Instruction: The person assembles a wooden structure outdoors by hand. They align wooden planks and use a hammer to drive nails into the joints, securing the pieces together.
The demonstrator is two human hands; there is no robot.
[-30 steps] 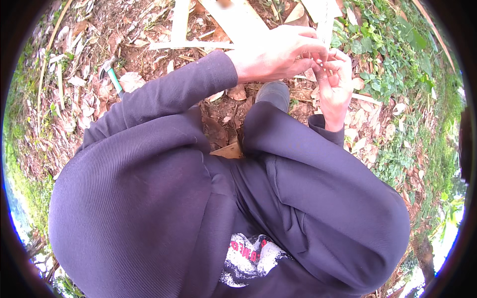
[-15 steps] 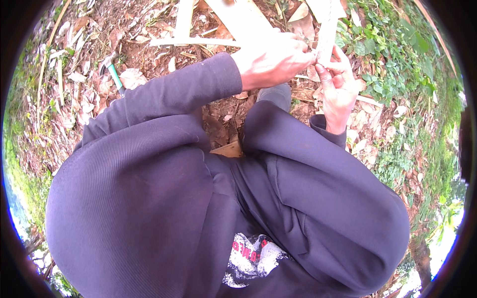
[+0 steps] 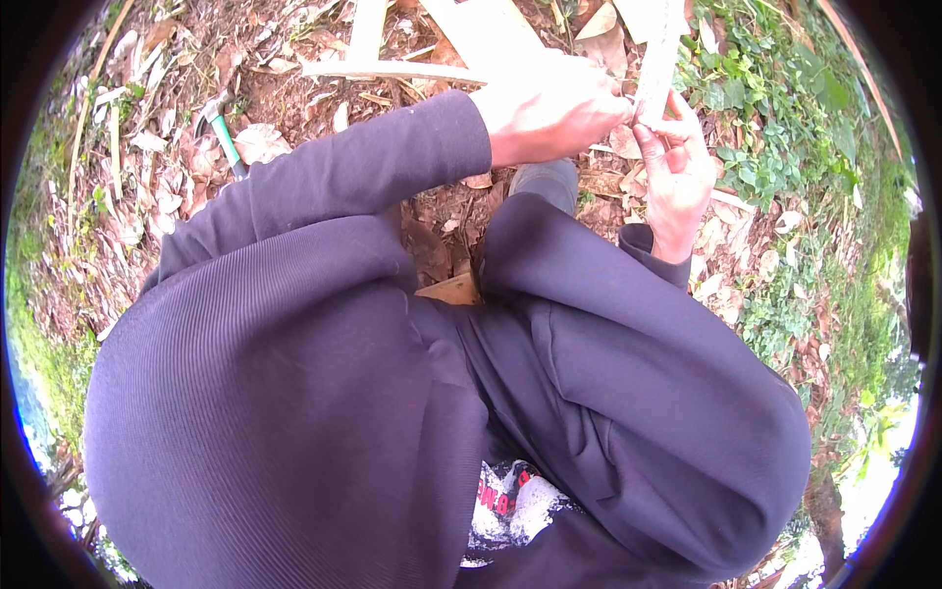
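Note:
At the top right, a pale, overexposed wooden strip (image 3: 657, 74) points down toward my fingers. My left hand (image 3: 554, 110) reaches across from the left, its fingertips pinched at the strip's lower end; anything small between them is too bright to make out. My right hand (image 3: 677, 172), palm turned up, grips that same lower end between thumb and fingers. Another slim pale strip (image 3: 392, 70) runs sideways to my left wrist, where its far part disappears behind the hand. Whether it touches the hand I cannot tell.
Broad pale boards (image 3: 486, 34) lie beyond my left hand. A hammer with a green handle (image 3: 224, 142) rests on leaf litter at the left, partly behind my sleeve. Green plants (image 3: 756, 128) grow at the right. My bent knees fill the lower view.
Both hands have shifted slightly right, still together at the strip's lower end. The sideways strip by my left wrist has tilted a little. The view has moved slightly.

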